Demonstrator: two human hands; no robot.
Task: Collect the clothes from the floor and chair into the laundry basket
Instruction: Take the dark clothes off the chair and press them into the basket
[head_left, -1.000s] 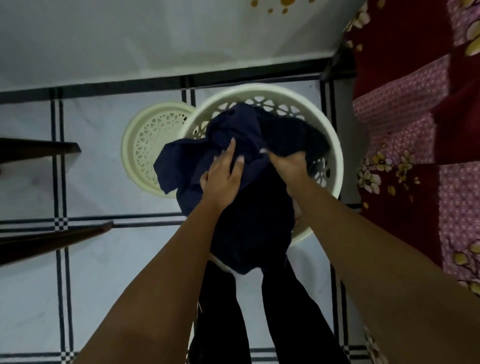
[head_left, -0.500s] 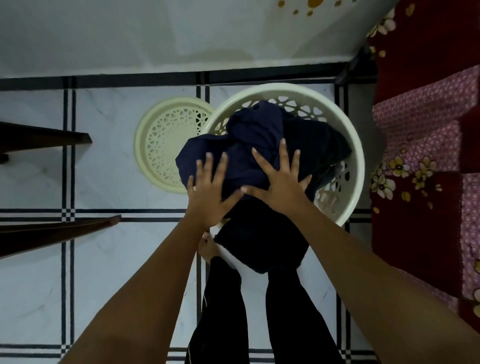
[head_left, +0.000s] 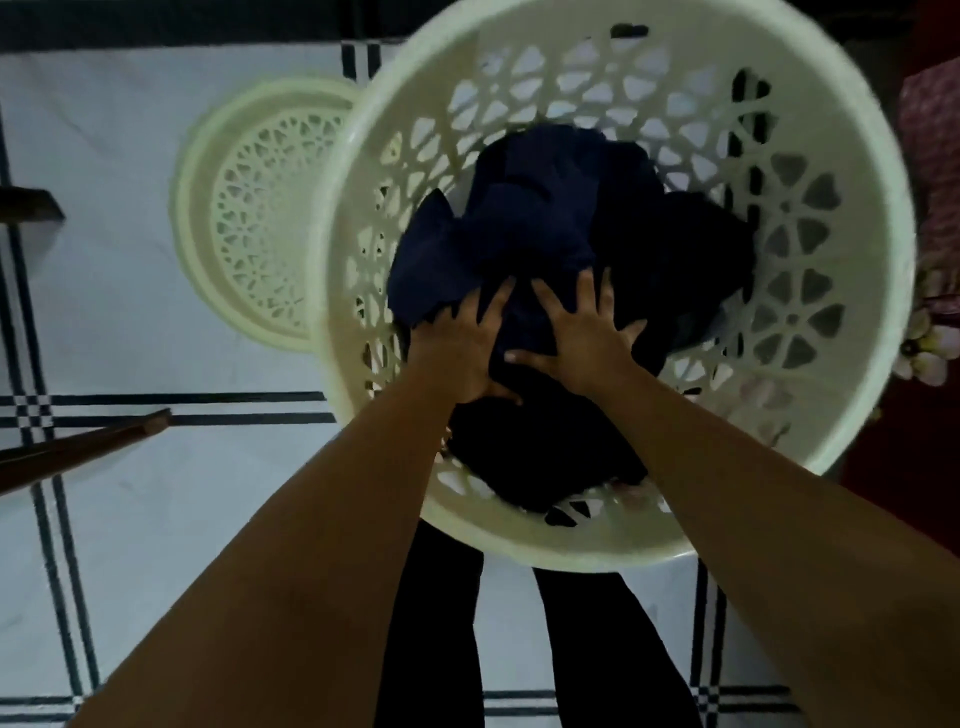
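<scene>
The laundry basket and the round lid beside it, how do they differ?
The laundry basket is deep and holds dark clothes; the lid is shallow, holds nothing and lies flat on the floor. Both hands press inside the basket; none touches the lid. Both are cream, round and pierced with flower-like holes.

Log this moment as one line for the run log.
step: pressing clothes down | left hand: flat on clothes | right hand: flat on clothes | clothes: inside basket | lid: on floor beside basket

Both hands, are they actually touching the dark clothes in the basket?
Touching. The head view shows left hand and right hand pressed flat on the dark clothes.
</scene>
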